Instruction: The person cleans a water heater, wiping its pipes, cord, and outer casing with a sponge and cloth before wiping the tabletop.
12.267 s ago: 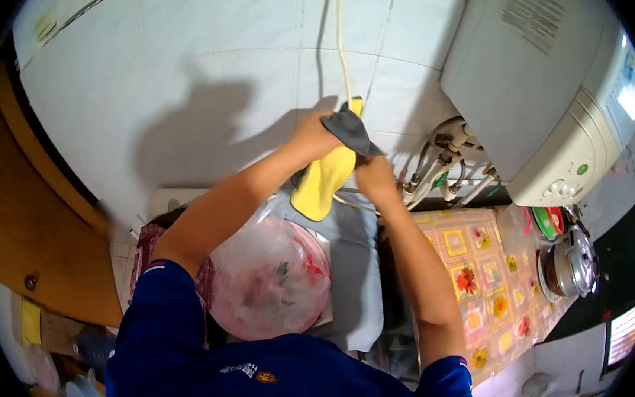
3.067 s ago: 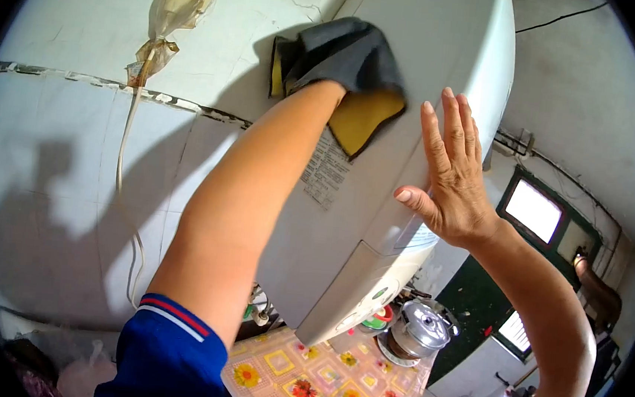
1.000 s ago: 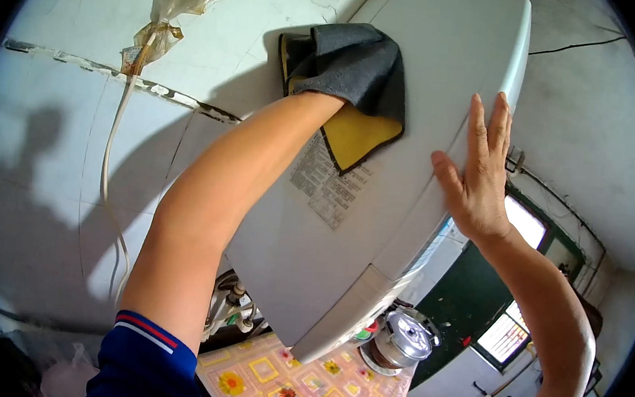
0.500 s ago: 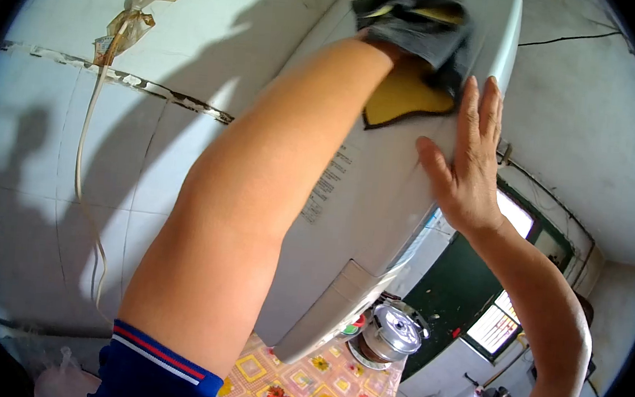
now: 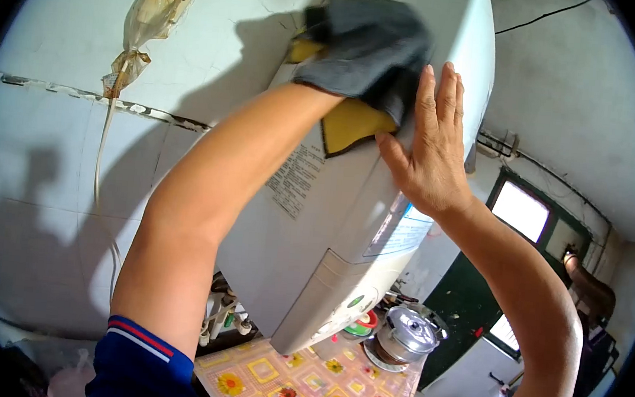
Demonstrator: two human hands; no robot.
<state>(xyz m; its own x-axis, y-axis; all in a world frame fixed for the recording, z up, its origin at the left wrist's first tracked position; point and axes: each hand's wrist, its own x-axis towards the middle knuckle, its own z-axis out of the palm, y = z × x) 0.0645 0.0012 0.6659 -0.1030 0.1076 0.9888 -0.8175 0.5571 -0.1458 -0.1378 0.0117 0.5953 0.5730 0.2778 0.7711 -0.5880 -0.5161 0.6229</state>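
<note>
Wiping seems unfinished: against the white appliance (image 5: pixel 290 256), the cloth (image 5: pixel 378 46) hides the left hand's grip, which I can't tell, while the right hand (image 5: pixel 437 152) spreads wide.

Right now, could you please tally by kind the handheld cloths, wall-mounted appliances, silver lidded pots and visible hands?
Grey-and-yellow fabric cloth: 1
White boxy wall-mounted appliance: 1
Silver metal lidded pot: 1
Bare hands: 1, right hand; cloth hides left hand
Total: 4

Tablecloth (image 5: pixel 310 381) (flowered) beneath metal pot (image 5: pixel 405 341)
</note>
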